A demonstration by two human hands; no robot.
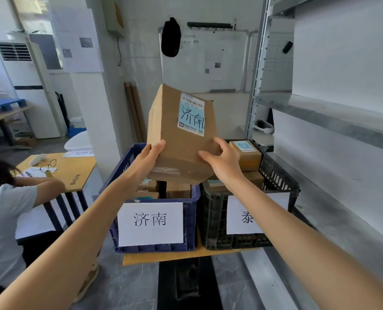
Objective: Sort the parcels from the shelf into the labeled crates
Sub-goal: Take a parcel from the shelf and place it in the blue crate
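Left hand [151, 153] and right hand [219, 159] are both closed on the parcel [175, 130]: the left is wrapped round the lower left edge with the thumb on the front face, the right is clamped on the lower right corner with the fingers curled round the side. The parcel is held mid-frame, tilted back, directly above the blue crate [191, 222] and partly over the gap to the black crate [213, 220] at lower right. The handwritten label [191, 115] reads 济南, and the same characters are printed on the blue crate's sign [150, 223], so that crate is judged the target. The box is plain corrugated card: stiff and matte, so little slip is expected. Weight can't be read from the picture; a two-handed hold suggests bulk more than mass. Contents are unknown, so it should be lowered, not dropped. The best grip is judged to be at opposite lower edges and corners, as taken now, where the board is stiffest; mid-panel pressure is better avoided. Other parcels are already stacked in the blue crate below, so limited depth is left. A smaller labelled box [246, 153] is seen in the black crate, just beside the right hand. The shelf [342, 121] runs along the right of the frame.
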